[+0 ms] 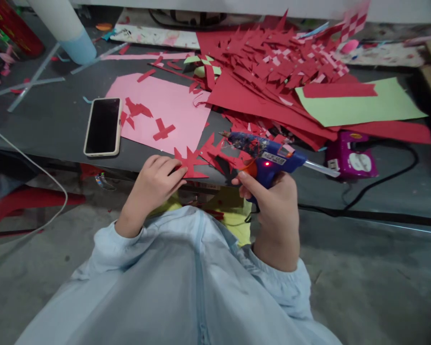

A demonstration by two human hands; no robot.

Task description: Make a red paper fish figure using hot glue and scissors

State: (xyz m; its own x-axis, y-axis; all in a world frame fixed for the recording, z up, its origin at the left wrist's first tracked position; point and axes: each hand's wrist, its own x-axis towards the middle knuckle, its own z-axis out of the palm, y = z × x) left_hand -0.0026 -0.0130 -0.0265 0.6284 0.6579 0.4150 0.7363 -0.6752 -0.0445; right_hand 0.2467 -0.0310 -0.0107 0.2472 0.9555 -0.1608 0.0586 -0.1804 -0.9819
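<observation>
My right hand (273,201) is wrapped round the handle of a blue glue gun (273,155), whose red light is lit. Its nozzle points left, above red spiky paper pieces (215,152) at the table's front edge. A clear glue stick (321,167) juts from its rear. My left hand (158,184) rests at the table edge, its bent fingertips on a red spiky paper cutout (188,165). Just beyond lies a pink sheet (179,112) with red scraps (163,129) on it.
A phone (103,127) lies left of the pink sheet. Red cutouts (273,57) are heaped at the back, near a green sheet (362,110). A purple box (352,158) and black cable (388,179) are at right. A bottle (70,36) stands back left.
</observation>
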